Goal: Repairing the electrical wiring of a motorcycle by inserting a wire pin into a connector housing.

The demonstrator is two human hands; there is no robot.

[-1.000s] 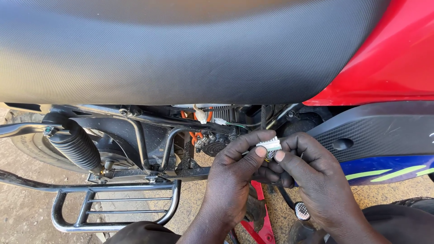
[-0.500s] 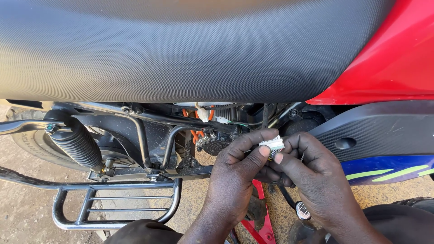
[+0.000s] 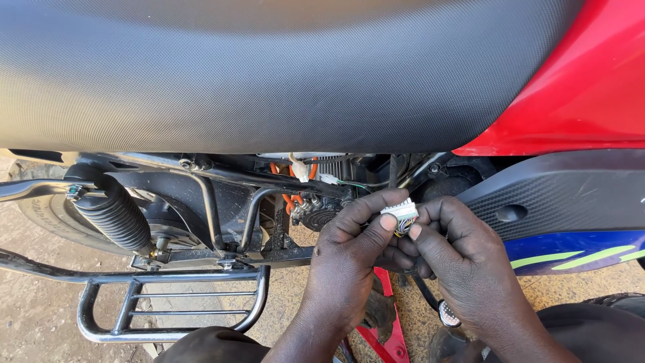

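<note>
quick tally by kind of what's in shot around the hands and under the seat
hands: 2, the left hand and right hand, both pinching the connector
white wire connector: 1
black seat: 1
red side panel: 1
rear shock absorber: 1
metal footrest rack: 1
total: 7

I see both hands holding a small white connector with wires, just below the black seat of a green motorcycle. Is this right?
Not quite: the head view shows the motorcycle's body panel is red, not green. The rest holds: the left hand and right hand pinch the small white connector below the black seat.
</note>
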